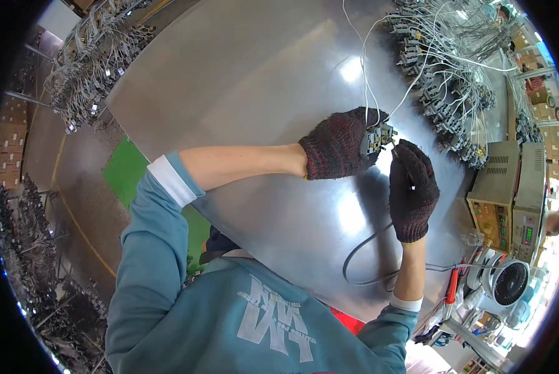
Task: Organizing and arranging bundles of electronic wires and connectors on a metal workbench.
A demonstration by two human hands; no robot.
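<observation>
Both my hands wear dark knit gloves over the metal tabletop [273, 112]. My left hand [338, 144] is closed around a small bunch of black plugs [379, 138] with metal prongs, and thin white cords [365, 75] run up from it toward the far side. Just right of the plugs is my right hand [414, 187], its fingers curled together with the tips close to the prongs. What it pinches is mostly hidden by the glove. A dark grey cable [348, 265] loops on the table and rises to the right hand's wrist.
A long heap of black plugs with white cords [438, 93] lies at the far right. Box-shaped instruments with displays [494, 202], a small fan [510, 282] and red-handled tools [452, 287] stand at the right. More bundled cords [92, 68] hang on a rack at the far left.
</observation>
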